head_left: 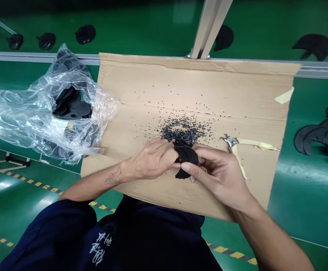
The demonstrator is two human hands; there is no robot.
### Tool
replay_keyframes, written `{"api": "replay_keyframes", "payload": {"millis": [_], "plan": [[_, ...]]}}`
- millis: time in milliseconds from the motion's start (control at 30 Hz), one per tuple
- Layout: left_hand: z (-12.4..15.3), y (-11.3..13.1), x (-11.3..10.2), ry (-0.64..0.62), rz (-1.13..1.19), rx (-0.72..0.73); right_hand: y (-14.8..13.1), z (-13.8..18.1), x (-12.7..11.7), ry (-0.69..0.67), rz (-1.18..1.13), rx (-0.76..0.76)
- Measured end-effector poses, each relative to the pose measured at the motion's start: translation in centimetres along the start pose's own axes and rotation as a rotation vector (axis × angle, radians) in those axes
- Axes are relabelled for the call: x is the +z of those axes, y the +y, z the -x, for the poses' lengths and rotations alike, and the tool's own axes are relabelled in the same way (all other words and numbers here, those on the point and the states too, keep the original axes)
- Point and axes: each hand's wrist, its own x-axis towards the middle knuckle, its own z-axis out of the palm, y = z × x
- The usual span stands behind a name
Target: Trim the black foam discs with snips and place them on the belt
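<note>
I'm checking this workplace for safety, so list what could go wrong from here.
1. Loose black bits by the black piece might scatter if the left hand or right hand brushes them.
2. The pliers, lying spread open beside the right hand, could get knocked.
3. The plastic bag overlapping the cardboard might shift if tugged.

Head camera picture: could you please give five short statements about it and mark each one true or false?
1. The left hand and right hand hold a curved black part. True.
2. The pliers are in the right hand. False: they lie on the cardboard sheet.
3. The pliers' handles are spread apart. True.
4. The small black bits form one straight line. False: they lie scattered around a pile.
5. The clear plastic bag holds black pieces. True.
</note>
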Motion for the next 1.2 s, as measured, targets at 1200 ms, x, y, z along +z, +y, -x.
{"api": "replay_keyframes", "payload": {"millis": [1200], "plan": [[-2.0,-0.5,-3.0,-0.673,0.885,-0.488,0.8,-0.3,0.6,0.024,0.175,-0.023]]}}
